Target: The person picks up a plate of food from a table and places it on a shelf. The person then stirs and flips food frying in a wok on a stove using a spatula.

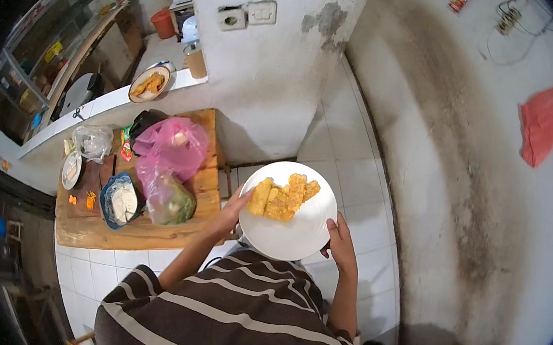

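A white plate (289, 245) is held level in front of my striped shirt, over the tiled floor. Several golden-brown fried pieces (280, 201), perhaps tempeh, lie on its upper half. My left hand (231, 213) grips the plate's left edge, fingers partly hidden beneath it. At the right edge, my right hand (341, 242) has its thumb against the rim and its other fingers underneath.
On the wooden table (150, 237) at left are a blue bowl (120, 201) of white flour-like powder, a pink plastic bag (173, 142), green leaves in clear plastic and a small white bowl (71, 170). Fried food fills a bowl (149, 85) on the ledge. A stained wall stands right.
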### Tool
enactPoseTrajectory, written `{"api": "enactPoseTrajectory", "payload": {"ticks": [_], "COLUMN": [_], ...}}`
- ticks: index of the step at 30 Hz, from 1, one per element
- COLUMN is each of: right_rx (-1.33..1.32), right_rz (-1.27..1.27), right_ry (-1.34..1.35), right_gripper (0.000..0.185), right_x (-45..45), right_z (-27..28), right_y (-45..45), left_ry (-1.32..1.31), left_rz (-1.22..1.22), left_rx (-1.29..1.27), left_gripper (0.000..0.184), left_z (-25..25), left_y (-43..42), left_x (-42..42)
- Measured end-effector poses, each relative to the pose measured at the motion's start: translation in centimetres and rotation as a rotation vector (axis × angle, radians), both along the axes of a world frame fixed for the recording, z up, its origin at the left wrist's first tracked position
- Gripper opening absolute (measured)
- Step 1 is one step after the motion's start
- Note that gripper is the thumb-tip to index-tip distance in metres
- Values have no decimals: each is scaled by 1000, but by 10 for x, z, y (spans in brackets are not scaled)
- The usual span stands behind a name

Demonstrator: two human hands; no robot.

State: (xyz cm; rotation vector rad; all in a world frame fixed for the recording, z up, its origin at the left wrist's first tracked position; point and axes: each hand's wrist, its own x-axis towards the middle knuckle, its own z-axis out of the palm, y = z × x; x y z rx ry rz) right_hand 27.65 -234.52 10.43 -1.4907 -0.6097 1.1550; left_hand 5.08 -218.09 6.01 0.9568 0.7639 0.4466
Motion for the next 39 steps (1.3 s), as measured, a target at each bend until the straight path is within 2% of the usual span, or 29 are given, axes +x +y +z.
{"api": "enactPoseTrajectory", "payload": {"ticks": [2,3,6,9,13,16,19,22,23,26,27,31,35,37,39], "right_rx": [8,13,20,36,29,-7,-26,-48,-35,-37,-44,-12,15,-101,-113], "right_rz": [69,92,161,217,248,288,245,234,227,286,317,431,662,709,807], "right_ry": [-21,-23,-38,-28,-45,-15,-34,-49,-62,-56,-47,-86,-162,-165,-148], "right_gripper": [27,26,26,27,27,34,35,36,36,34,34,33,34,35,35], "right_x": [51,78,144,212,297,359,419,480,500,557,576,655,726,743,765], "right_z": [16,16,16,10,8,19,14,13,8,16,23,20,12,38,38], "right_y": [22,31,56,96,155,204,255,299,313,373,394,495,609,668,730], "left_ry": [80,95,15,113,233,221,169,274,253,201,116,-7,-42,-22,9], "left_rz": [97,83,114,136,180,124,102,233,200,156,197,307,534,665,744], "left_rx": [108,113,93,107,265,324,279,158,210,133,129,150,172,159,140], "left_gripper": [65,65,67,69,70,72,73,73,75,75,75,73,74,75,75], "left_z": [-19,17,23,37,8,7,27,44,41,21,-2,10,20,21,29], "left_y": [10,8,22,51,106,153,196,226,239,277,289,347,410,444,451], "left_x": [43,69,124,188,260,315,374,435,453,500,518,591,650,681,688]}}
